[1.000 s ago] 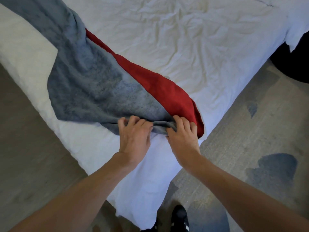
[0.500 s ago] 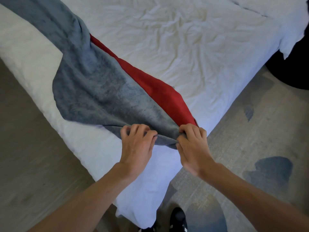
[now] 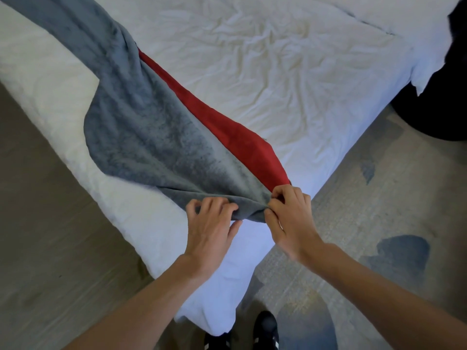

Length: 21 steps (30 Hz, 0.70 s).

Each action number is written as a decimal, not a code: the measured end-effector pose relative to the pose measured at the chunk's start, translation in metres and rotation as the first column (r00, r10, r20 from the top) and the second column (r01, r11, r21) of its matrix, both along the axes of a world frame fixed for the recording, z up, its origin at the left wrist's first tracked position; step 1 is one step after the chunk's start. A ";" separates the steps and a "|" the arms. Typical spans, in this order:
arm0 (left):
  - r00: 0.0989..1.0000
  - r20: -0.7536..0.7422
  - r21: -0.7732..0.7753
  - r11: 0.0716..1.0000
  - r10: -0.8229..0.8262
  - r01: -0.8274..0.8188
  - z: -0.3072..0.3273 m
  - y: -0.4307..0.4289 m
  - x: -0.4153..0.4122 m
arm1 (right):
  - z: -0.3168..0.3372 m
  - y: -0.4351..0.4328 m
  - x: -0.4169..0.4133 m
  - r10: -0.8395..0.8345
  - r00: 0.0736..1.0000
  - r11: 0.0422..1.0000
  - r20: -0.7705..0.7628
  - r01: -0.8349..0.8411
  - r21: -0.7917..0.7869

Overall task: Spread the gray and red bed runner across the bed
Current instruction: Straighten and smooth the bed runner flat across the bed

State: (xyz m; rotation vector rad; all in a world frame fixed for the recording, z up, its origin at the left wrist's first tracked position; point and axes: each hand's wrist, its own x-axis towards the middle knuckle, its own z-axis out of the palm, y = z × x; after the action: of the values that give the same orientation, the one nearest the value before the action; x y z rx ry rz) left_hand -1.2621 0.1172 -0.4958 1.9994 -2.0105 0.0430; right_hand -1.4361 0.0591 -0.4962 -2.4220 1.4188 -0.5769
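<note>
The gray and red bed runner (image 3: 156,137) lies diagonally over the white bed (image 3: 290,79), running from the top left down to the near corner. It is twisted and bunched in the upper part, with the red strip along its right edge. My left hand (image 3: 209,226) grips the gray near end of the runner at the bed corner. My right hand (image 3: 290,215) pinches the same end where gray meets red, just beside the left hand.
The wrinkled white sheet hangs over the bed corner toward my dark shoes (image 3: 242,334). Wood-look floor (image 3: 50,248) lies left of the bed, patterned gray carpet (image 3: 379,210) right. A dark round object (image 3: 439,104) stands at the right edge.
Both hands have drawn the runner's end a little toward the bed corner, and the red fold that wrapped over the end now lies flatter. The hands have closed tighter on the fabric.
</note>
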 end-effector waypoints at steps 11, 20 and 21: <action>0.997 -0.068 -0.026 0.999 -0.021 0.019 0.017 -0.001 0.007 | 0.008 0.042 0.022 -0.004 1.000 1.000 0.024 0.004 -0.019; 0.991 -0.131 -0.069 0.998 -0.015 0.006 0.031 -0.004 0.016 | -0.013 0.036 0.041 -0.104 0.971 0.953 -0.215 0.036 -0.299; 0.990 -0.139 -0.071 0.997 -0.013 0.003 0.031 -0.004 0.017 | -0.014 0.033 0.042 -0.101 0.975 0.948 -0.200 0.033 -0.317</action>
State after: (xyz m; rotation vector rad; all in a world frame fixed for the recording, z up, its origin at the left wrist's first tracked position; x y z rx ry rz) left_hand -1.2450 0.1134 -0.4645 1.8960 -1.9034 -0.0257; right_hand -1.3938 0.0922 -0.5099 -2.7633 1.6074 -0.6128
